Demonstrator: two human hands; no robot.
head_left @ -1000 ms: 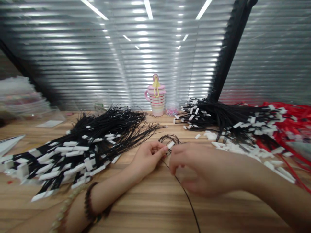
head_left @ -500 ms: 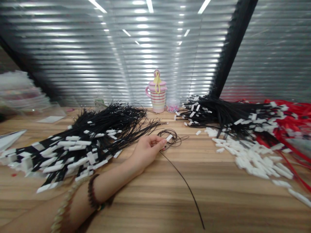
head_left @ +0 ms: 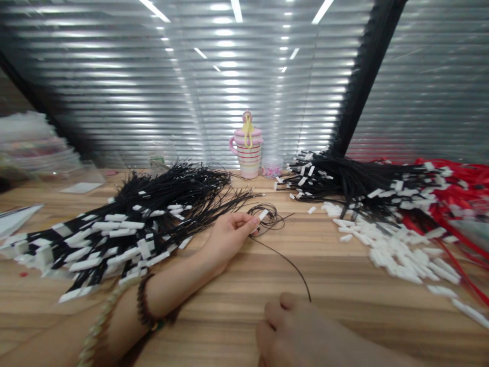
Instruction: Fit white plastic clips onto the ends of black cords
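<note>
My left hand [head_left: 233, 232] pinches a small white plastic tab [head_left: 263, 214] between thumb and fingers, above the middle of the table. Behind the fingertips lies a loose coil of thin black cord [head_left: 275, 211]. One strand of black cord [head_left: 289, 261] runs from beside the left hand down toward my right hand [head_left: 284, 329]. The right hand is low in the view with its fingers curled. The strand goes out of sight at the back of that hand. What the right fingers hold, if anything, is hidden.
Black cords with white tabs [head_left: 126, 224] are heaped on the left, and another black bundle [head_left: 344, 173] is at the back right. Loose white tabs [head_left: 397, 250] and red straps [head_left: 466, 178] lie on the right. A striped pink cup [head_left: 249, 153] stands beside a small tub [head_left: 272, 167].
My right hand has come into view from below, at the strand's lower part. The strand now bends more and its lower part has shifted left. My left hand keeps its pinch, nearly still.
</note>
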